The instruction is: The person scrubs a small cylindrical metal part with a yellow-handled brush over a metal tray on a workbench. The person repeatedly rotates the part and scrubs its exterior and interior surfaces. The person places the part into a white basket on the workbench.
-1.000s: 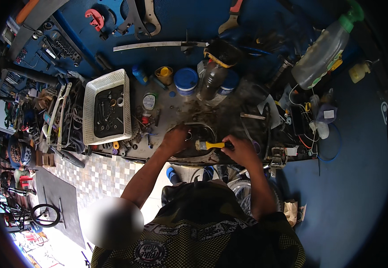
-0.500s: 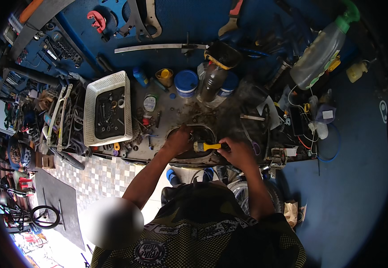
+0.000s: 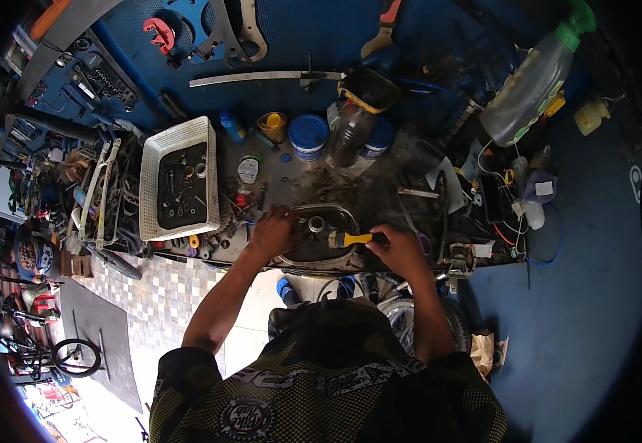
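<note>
A brush with a yellow handle (image 3: 355, 238) is gripped near its dark end by my right hand (image 3: 397, 251). Its bristles point left over a shallow rounded metal pan (image 3: 350, 214) at the bench's front edge. Inside the pan, just above and left of the bristles, sits a silvery ring-shaped part (image 3: 316, 224). My left hand (image 3: 272, 232) is at the pan's left rim with its fingers curled together. What those fingers hold, if anything, is hidden beneath them.
A white plastic basket (image 3: 212, 181) with small metal parts stands to the left. Behind the pan are a blue-lidded tub (image 3: 308, 136) and a dark bottle (image 3: 352, 136). A spray bottle (image 3: 525, 96) with a green head hangs at right. Cables and a phone (image 3: 491, 203) lie below it.
My left hand has shifted left from over the pan's middle to its rim, uncovering the ring-shaped part. My right hand and the brush have moved slightly to the right.
</note>
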`<action>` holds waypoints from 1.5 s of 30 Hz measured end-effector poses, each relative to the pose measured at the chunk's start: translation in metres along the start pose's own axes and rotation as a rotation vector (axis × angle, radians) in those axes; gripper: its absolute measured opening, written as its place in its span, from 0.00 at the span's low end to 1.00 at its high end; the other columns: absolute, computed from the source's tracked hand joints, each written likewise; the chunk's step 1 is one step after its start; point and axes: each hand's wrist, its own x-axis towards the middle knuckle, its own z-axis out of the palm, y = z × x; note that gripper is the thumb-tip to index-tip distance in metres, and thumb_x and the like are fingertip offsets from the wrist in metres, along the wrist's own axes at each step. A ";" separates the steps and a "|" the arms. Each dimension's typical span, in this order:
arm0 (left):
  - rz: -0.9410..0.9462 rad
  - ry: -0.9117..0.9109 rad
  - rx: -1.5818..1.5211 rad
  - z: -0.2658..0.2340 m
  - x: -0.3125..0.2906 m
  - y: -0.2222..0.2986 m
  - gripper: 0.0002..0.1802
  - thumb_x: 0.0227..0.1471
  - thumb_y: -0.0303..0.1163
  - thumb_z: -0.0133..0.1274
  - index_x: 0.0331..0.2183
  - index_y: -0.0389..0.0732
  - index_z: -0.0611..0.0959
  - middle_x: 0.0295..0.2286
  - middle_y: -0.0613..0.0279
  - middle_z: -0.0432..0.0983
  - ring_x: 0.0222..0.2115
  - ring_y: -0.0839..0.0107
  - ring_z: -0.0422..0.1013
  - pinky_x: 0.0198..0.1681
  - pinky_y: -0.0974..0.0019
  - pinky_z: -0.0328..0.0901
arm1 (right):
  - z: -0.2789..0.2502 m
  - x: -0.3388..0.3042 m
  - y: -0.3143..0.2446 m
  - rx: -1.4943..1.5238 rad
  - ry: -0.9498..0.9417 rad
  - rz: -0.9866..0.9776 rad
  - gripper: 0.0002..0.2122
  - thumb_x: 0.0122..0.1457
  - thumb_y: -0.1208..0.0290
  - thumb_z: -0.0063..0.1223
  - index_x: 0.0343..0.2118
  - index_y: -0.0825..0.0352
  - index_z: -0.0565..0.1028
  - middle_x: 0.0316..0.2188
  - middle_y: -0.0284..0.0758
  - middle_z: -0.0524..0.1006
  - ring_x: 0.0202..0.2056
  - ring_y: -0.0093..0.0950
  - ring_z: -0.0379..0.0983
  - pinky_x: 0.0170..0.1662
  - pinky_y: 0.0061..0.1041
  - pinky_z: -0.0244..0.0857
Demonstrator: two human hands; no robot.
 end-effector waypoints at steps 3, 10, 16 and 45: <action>-0.006 0.065 -0.064 0.022 0.009 0.002 0.26 0.45 0.39 0.69 0.48 0.45 0.85 0.45 0.51 0.78 0.51 0.50 0.72 0.54 0.50 0.70 | 0.003 0.002 -0.006 0.026 0.010 -0.025 0.20 0.57 0.55 0.70 0.49 0.58 0.80 0.27 0.40 0.84 0.32 0.39 0.84 0.35 0.37 0.74; 0.010 0.146 -0.160 0.040 0.021 0.024 0.24 0.44 0.34 0.70 0.45 0.43 0.84 0.44 0.51 0.79 0.49 0.48 0.74 0.52 0.51 0.71 | 0.032 0.004 -0.024 0.165 0.171 -0.167 0.19 0.54 0.55 0.73 0.44 0.59 0.81 0.26 0.34 0.82 0.28 0.30 0.82 0.32 0.31 0.72; -0.104 0.228 -0.707 0.028 0.006 0.021 0.25 0.45 0.21 0.67 0.46 0.41 0.78 0.41 0.53 0.83 0.39 0.58 0.81 0.43 0.64 0.73 | 0.053 0.015 -0.020 0.084 0.143 -0.399 0.16 0.56 0.53 0.68 0.40 0.60 0.80 0.29 0.36 0.81 0.31 0.39 0.80 0.34 0.35 0.73; -0.211 -0.139 -1.208 0.024 0.003 -0.006 0.27 0.58 0.22 0.64 0.58 0.35 0.79 0.39 0.61 0.83 0.39 0.75 0.78 0.44 0.69 0.74 | 0.092 0.076 -0.023 0.854 -0.196 0.156 0.13 0.67 0.57 0.58 0.38 0.64 0.78 0.21 0.35 0.80 0.21 0.20 0.76 0.21 0.23 0.67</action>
